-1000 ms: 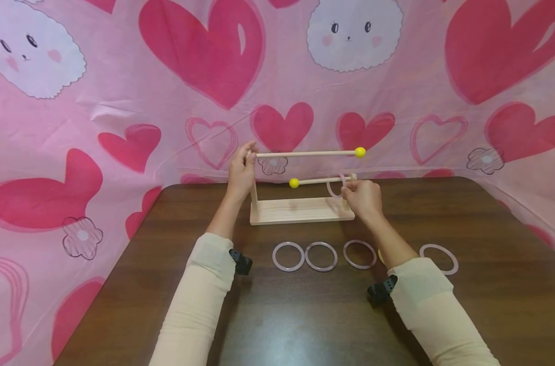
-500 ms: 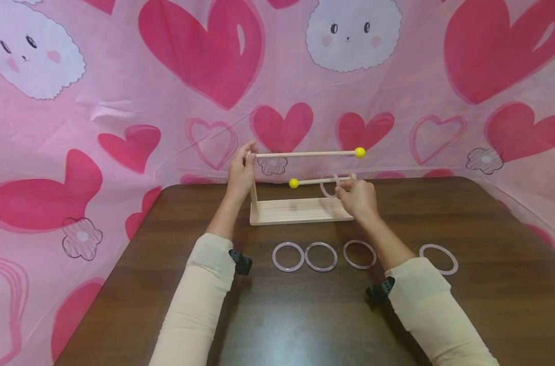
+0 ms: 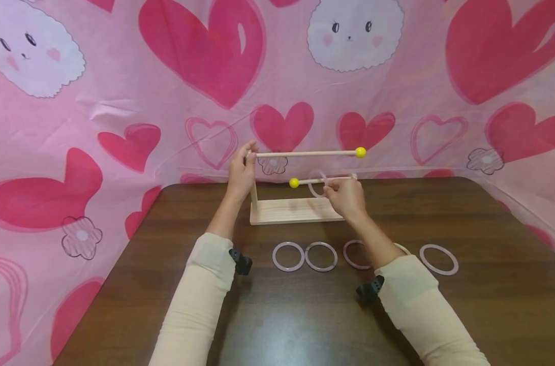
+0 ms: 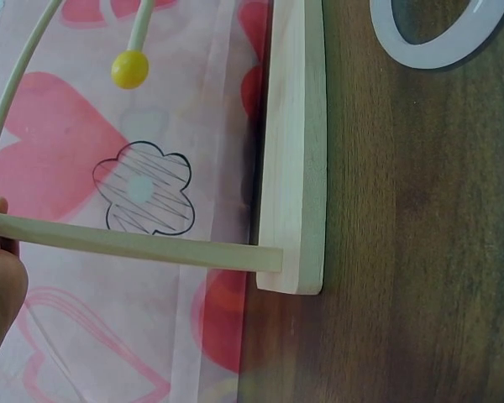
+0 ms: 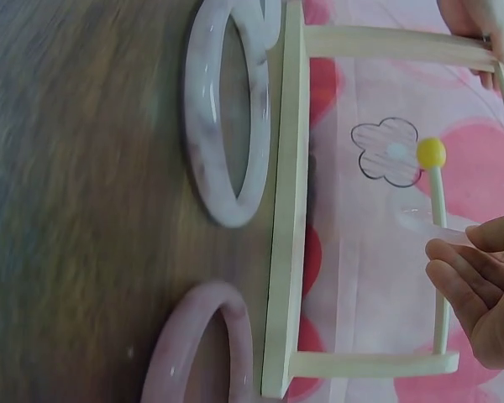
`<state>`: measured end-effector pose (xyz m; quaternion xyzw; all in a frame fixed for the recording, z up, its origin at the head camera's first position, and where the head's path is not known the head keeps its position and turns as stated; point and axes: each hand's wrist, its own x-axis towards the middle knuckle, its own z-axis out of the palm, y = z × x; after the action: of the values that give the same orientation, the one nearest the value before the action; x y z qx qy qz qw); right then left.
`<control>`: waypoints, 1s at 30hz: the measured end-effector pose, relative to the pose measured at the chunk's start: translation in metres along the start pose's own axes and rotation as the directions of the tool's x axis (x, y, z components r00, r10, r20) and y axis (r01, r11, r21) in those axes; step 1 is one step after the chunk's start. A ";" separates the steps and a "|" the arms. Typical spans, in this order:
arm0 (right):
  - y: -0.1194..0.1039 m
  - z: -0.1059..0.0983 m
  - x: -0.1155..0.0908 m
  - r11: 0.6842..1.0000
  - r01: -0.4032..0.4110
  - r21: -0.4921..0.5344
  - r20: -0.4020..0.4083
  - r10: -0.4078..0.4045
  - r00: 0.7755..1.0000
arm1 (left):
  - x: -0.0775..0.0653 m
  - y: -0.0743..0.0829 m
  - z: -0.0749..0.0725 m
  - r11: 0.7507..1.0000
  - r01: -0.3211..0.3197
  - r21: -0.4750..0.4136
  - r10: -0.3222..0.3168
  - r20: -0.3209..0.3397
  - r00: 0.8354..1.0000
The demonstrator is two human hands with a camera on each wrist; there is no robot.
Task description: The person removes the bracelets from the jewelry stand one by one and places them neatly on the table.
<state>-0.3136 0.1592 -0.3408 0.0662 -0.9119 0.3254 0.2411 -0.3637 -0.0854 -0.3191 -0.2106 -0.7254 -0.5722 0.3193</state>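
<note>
In the head view my left hand (image 3: 242, 173) grips the top of the left post of a wooden two-armed stand (image 3: 286, 211), where the upper rod (image 3: 305, 154) starts. My right hand (image 3: 349, 198) pinches a pale pink bangle (image 3: 324, 178) between thumb and fingers. The bangle is around the lower rod (image 3: 341, 178), part-way along it, nearer the yellow ball (image 3: 294, 183) at its left end than the right post. Seen from the right wrist, the translucent bangle (image 5: 416, 220) juts past the fingertips beside the rod. The upper rod carries no bangle.
On the brown table (image 3: 296, 315), in front of the stand, several bangles lie flat, among them a left one (image 3: 274, 256) and a far right one (image 3: 446, 273). A yellowish ring (image 3: 403, 248) is mostly hidden by my right sleeve. Behind hangs a pink heart-print cloth (image 3: 277, 66).
My right hand has slid the bangle left along the lower rod, away from the right post and toward the yellow ball. The left hand and the stand have stayed put.
</note>
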 end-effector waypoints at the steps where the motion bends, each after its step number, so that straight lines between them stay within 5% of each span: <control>1: -0.001 0.001 0.000 1.000 0.003 0.001 0.002 -0.003 1.000 | 0.000 0.000 0.000 1.000 -0.001 -0.001 0.001 0.001 1.000; 30: -0.017 0.020 -0.002 0.997 0.074 0.028 0.007 -0.075 0.997 | 0.000 -0.003 -0.001 1.000 -0.028 -0.013 0.028 -0.004 1.000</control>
<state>-0.3151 0.1336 -0.3459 0.1048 -0.9051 0.3287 0.2485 -0.3653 -0.0865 -0.3208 -0.2218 -0.7181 -0.5726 0.3276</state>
